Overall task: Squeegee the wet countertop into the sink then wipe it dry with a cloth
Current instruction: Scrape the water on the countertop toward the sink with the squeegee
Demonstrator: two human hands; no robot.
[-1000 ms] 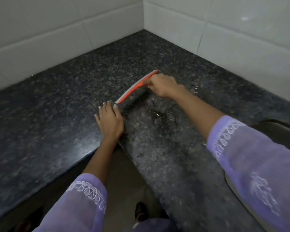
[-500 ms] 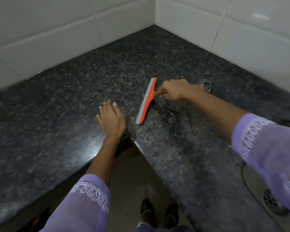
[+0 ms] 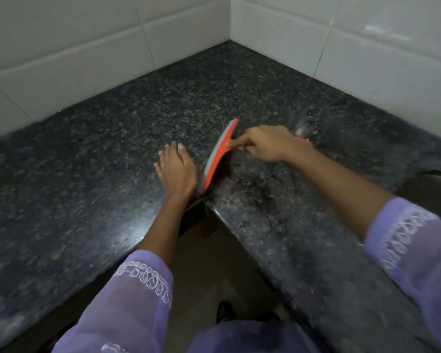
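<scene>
An orange squeegee (image 3: pixel 220 152) with a grey blade stands on its edge on the dark speckled granite countertop (image 3: pixel 112 154), near the inner corner of the L-shaped top. My right hand (image 3: pixel 267 145) grips its handle, index finger stretched along the orange head. My left hand (image 3: pixel 177 171) rests flat on the countertop just left of the blade, fingers straight. Wet streaks and droplets (image 3: pixel 260 184) glisten on the stone right of the blade. The sink (image 3: pixel 433 184) shows only as a dark edge at the far right. No cloth is in view.
White tiled walls (image 3: pixel 87 47) meet in a corner behind the countertop. The counter's front edge runs along both sides of me, with the floor and my shoes (image 3: pixel 224 312) below. Purple embroidered sleeves cover both forearms.
The squeegee has swung from lying across the counter to a steeper angle and shifted toward my left hand and the counter's inner corner. My left hand has stayed flat in place.
</scene>
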